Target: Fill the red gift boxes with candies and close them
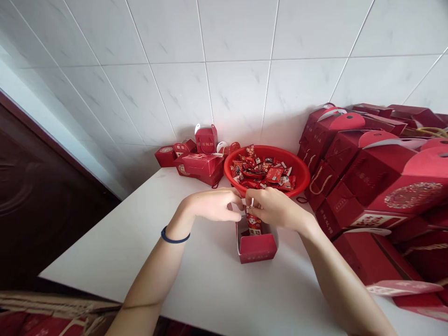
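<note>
A small dark-red gift box (258, 249) stands open on the white table, with pale inner walls. Inside it is a red packet (253, 223) printed with a cartoon figure and characters. My left hand (219, 205) curls at the box's far left edge, thumb and fingertips close to a pale flap. Across from it, my right hand (275, 205) is closed at the same far end, fingertips just above the packet. The fingers partly hide what they pinch there. Right behind the hands sits a red plastic basin (304, 179) full of small wrapped sweets (273, 173).
On the right, a large stack of red gift boxes (378, 177) with cord handles leans near the tiled wall (238, 93). Several smaller red boxes (199, 165) stand at the back left of the table (140, 233). A dark door (42, 200) is at far left.
</note>
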A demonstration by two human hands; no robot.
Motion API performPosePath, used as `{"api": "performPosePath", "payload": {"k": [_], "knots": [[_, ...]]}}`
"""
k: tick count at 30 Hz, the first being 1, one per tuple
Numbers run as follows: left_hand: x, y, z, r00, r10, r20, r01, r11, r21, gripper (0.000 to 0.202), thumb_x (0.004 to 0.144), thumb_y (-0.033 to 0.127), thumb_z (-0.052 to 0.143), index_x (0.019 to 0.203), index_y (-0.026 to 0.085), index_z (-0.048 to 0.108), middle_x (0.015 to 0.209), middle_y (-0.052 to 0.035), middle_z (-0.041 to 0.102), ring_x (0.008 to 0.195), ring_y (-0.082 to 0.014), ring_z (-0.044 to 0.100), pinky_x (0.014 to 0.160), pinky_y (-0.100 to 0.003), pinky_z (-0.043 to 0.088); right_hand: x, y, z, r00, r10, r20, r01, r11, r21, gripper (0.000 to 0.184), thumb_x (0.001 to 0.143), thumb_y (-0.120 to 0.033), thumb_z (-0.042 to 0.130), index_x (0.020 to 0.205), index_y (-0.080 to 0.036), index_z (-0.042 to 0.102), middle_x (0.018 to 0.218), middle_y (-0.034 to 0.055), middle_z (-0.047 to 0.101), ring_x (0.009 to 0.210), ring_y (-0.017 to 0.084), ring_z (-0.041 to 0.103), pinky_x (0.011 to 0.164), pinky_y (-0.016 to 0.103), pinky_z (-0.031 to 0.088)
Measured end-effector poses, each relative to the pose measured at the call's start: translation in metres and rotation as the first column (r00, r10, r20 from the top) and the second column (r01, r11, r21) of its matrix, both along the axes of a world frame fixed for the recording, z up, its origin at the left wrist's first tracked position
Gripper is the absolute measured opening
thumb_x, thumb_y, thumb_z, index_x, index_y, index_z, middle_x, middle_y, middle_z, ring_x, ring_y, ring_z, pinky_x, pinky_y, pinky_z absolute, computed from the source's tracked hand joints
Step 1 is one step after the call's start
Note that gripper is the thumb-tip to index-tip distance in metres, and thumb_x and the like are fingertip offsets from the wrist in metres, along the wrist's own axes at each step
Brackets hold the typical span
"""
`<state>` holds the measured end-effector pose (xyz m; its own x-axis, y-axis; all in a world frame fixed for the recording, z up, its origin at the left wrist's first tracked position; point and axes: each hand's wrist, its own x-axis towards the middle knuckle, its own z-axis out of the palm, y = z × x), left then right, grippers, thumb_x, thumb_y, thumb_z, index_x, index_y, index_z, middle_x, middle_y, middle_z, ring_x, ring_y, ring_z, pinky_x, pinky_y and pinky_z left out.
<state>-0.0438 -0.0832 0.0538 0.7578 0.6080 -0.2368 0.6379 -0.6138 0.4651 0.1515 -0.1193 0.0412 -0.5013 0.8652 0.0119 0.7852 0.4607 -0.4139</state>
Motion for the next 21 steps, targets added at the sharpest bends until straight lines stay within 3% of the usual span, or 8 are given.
{"api": "performPosePath", "payload": {"k": [5,13,17,21], "knots": [[-0.002,0.003,0.003,0.988,-0.034,-0.150,0.032,0.999,-0.013,0.042,0.073,0.023,0.066,0.114,0.019,0.071,0.120,-0.0061,0.070,0.099,-0.0215,0.067,0.072,-0.025,0.049,-0.003,-0.003,-0.001,0.978,0.128,0.164,-0.105,0.985,-0.137,0.015,0.083,-0.006,0.054,0.080,-0.018,0.063,0.081,0.0021,0.067,0.071,0.013,0.056,0.058,0.023,0.028],[0.003,0.002,0.000,0.979,-0.039,-0.201,0.032,0.999,-0.038,0.049,0.067,0.035,0.074,0.112,0.019,0.072,0.115,-0.0068,0.072,0.098,-0.0233,0.068,0.065,-0.023,0.047,-0.008,-0.007,-0.001,0.905,0.059,0.422,-0.014,0.994,-0.109,0.024,0.077,-0.001,0.055,0.084,-0.017,0.073,0.086,0.0084,0.073,0.078,0.020,0.065,0.058,0.025,0.030],[0.004,0.002,-0.001,0.982,-0.025,-0.187,0.018,0.999,-0.041,0.042,0.068,0.033,0.070,0.109,0.021,0.073,0.111,-0.0052,0.073,0.096,-0.0225,0.068,0.065,-0.023,0.047,-0.008,-0.014,0.002,0.842,0.064,0.535,-0.019,0.996,-0.088,0.017,0.080,-0.008,0.060,0.083,-0.016,0.075,0.081,0.0112,0.071,0.078,0.023,0.066,0.058,0.027,0.031],[0.006,0.001,-0.001,0.985,-0.041,-0.170,0.033,0.998,-0.052,0.038,0.069,0.032,0.070,0.105,0.021,0.072,0.109,-0.0046,0.073,0.095,-0.0222,0.068,0.065,-0.023,0.047,-0.006,-0.021,0.005,0.867,0.101,0.489,-0.085,0.995,-0.054,0.019,0.084,-0.010,0.056,0.077,-0.016,0.072,0.078,0.0092,0.070,0.075,0.021,0.065,0.056,0.028,0.026]]}}
